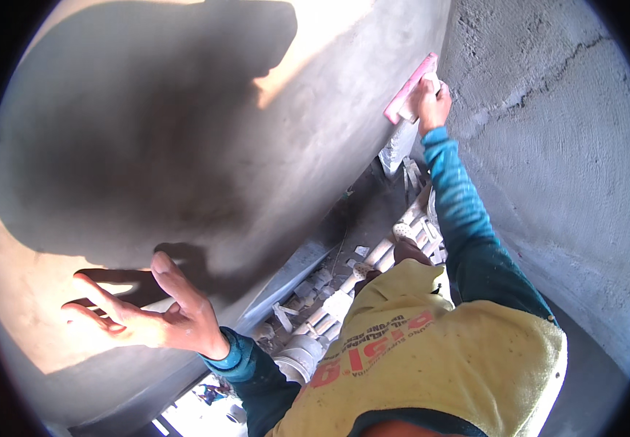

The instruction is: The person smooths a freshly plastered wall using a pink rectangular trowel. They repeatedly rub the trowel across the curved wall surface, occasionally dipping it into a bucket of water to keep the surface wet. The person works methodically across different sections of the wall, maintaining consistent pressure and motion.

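My right hand (433, 106) is wrapped round the grip of a pink plastering float (411, 89), up near the inside corner. The float's face is turned to the smooth grey plastered wall (315, 109) on the left; whether it presses on it all along I cannot tell. At the lower left, my left hand (162, 320) is spread with fingers apart and holds nothing. Its fingertips are at or close to the same wall, beside their shadow; actual contact is unclear.
A rougher grey wall (562, 146) with a crack across it rises on the right. Below me, light poles (384, 251) lie side by side under my feet. A pale bucket (300, 357) and scattered rubble (315, 284) are lower down. My shadow darkens much of the left wall.
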The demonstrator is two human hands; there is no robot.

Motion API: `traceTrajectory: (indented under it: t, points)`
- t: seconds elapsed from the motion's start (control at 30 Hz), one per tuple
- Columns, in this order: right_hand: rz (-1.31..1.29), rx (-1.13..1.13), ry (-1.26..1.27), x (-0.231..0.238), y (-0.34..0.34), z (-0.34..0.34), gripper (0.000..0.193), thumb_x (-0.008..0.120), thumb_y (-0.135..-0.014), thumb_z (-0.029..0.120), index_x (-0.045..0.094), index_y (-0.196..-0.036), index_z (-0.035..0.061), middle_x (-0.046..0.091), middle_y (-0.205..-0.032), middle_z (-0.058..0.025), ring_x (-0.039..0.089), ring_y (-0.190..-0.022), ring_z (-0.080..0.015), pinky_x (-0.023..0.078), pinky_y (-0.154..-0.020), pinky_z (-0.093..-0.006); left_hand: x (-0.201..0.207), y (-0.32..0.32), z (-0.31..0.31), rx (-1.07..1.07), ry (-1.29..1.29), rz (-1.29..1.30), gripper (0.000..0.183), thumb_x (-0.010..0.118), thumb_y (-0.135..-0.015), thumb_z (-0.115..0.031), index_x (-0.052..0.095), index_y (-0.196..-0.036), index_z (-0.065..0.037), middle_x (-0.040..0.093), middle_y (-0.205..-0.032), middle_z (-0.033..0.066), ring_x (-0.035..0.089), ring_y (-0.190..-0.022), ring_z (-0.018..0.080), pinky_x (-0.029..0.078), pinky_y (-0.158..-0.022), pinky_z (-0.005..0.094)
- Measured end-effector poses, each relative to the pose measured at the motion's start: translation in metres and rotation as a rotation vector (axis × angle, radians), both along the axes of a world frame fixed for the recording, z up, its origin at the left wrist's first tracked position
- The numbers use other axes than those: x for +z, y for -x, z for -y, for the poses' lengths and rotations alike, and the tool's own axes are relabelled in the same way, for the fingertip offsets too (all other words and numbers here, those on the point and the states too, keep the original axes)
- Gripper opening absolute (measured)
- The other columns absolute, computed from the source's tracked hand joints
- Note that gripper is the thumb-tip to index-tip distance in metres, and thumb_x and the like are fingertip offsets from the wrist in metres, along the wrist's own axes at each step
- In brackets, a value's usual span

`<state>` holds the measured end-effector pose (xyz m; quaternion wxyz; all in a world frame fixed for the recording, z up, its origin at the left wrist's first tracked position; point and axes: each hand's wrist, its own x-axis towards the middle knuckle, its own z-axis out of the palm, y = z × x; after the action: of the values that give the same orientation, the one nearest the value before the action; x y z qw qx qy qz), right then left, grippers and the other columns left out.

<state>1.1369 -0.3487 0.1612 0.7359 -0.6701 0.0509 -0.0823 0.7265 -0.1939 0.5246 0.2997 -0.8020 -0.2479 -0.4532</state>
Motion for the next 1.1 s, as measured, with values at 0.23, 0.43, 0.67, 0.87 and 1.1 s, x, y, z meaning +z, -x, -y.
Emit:
traceTrajectory:
  t: [0.23,0.43,0.67,0.87,1.1]
  points:
    - [-0.190,0.151,0.499,-0.128,0.020,0.013,0.047,0.072,-0.103,0.036,0.074,-0.133,-0.0002,0.077,-0.125,-0.0231,0.073,-0.114,-0.0351,0.055,-0.102,-0.0487,-0.003,-0.005,-0.011,-0.151,-0.028,-0.016,0.086,0.085,-0.087,-0.027,0.050,-0.163,-0.006,0.056,-0.162,0.0245,0.037,-0.159,0.0529,0.025,-0.128,0.0713]
    - [0.392,0.026,0.372,0.059,-0.001,-0.003,0.035,0.074,-0.105,0.033,0.076,-0.113,-0.0002,0.077,-0.107,-0.0146,0.074,-0.094,-0.0270,0.060,-0.087,-0.0469,-0.021,-0.020,0.011,-0.153,0.103,0.238,0.091,0.090,-0.060,-0.027,0.071,-0.149,-0.021,0.048,-0.165,0.0269,0.045,-0.152,0.0533,0.037,-0.119,0.0738]
    - [0.748,0.106,0.074,0.158,0.121,-0.038,0.042,0.083,-0.105,0.030,0.069,-0.120,-0.0072,0.075,-0.110,-0.0189,0.075,-0.099,-0.0262,0.062,-0.091,-0.0407,-0.029,0.003,0.040,-0.387,0.396,0.254,0.083,0.088,-0.059,-0.023,0.073,-0.140,-0.009,0.041,-0.164,0.0381,0.025,-0.162,0.0614,0.009,-0.129,0.0839]
    - [0.892,0.249,0.093,0.224,0.195,-0.060,0.045,0.083,-0.102,0.031,0.073,-0.126,-0.0057,0.073,-0.117,-0.0181,0.072,-0.107,-0.0281,0.060,-0.091,-0.0423,-0.076,0.087,0.065,-0.356,0.639,0.357,0.073,0.081,-0.081,-0.018,0.066,-0.150,-0.003,0.034,-0.171,0.0372,0.019,-0.167,0.0547,0.002,-0.136,0.0711]
    - [1.061,0.464,0.112,0.281,0.361,-0.090,0.061,0.081,-0.105,0.029,0.062,-0.154,-0.0007,0.066,-0.113,-0.0180,0.070,-0.102,-0.0280,0.060,-0.086,-0.0437,-0.093,0.175,0.071,-0.243,0.681,0.461,0.068,0.078,-0.089,-0.018,0.063,-0.153,-0.002,0.033,-0.173,0.0326,0.025,-0.167,0.0507,0.012,-0.136,0.0695]
